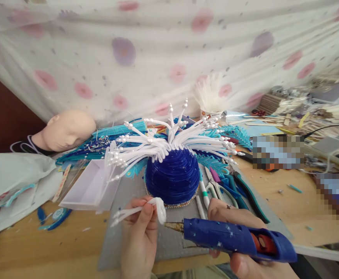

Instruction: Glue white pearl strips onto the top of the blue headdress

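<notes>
My left hand [142, 223] pinches a looped white strand piece [160, 209] whose pearl-tipped ends point left. My right hand [245, 248] is wrapped round a blue hot glue gun [222, 235], a white glue stick trailing from its rear. The gun's metal nozzle points left, close to the white loop; whether they touch is hard to tell. Just beyond both hands stands a dark blue dome-shaped headpiece [172, 176] with a beaded lower rim. White strands [178, 141] tipped with pearls fan out from its top to both sides.
Scissors [216, 188] and pliers [249, 195] lie right of the dome on a grey mat [114, 248]. At left are a white tray [85, 186] and a mannequin head [67, 130]. A cup [211, 113] of clear sticks stands behind. Blurred items and craft pieces lie at right.
</notes>
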Motion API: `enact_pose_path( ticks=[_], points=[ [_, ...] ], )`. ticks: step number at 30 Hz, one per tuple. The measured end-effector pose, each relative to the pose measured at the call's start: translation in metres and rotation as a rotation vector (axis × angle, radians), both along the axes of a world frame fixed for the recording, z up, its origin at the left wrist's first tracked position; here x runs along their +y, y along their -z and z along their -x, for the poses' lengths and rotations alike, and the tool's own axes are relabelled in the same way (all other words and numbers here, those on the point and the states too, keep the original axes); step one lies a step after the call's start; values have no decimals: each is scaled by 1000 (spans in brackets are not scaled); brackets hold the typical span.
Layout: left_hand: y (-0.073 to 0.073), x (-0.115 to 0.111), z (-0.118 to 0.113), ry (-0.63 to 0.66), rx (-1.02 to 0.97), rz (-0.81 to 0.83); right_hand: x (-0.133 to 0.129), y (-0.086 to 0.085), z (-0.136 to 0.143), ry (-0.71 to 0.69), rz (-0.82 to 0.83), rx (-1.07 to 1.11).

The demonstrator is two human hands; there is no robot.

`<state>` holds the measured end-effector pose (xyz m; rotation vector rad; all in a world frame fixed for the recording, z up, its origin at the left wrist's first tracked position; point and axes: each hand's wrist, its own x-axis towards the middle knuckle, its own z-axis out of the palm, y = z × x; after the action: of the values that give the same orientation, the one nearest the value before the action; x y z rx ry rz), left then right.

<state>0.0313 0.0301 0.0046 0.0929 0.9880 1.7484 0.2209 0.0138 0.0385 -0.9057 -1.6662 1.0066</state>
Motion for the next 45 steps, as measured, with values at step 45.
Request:
enact_pose_path(
  ticks=[45],
  points=[
    [40,-17,19,384,-361,-76,0,8,0,91,2,-62]
  ],
)
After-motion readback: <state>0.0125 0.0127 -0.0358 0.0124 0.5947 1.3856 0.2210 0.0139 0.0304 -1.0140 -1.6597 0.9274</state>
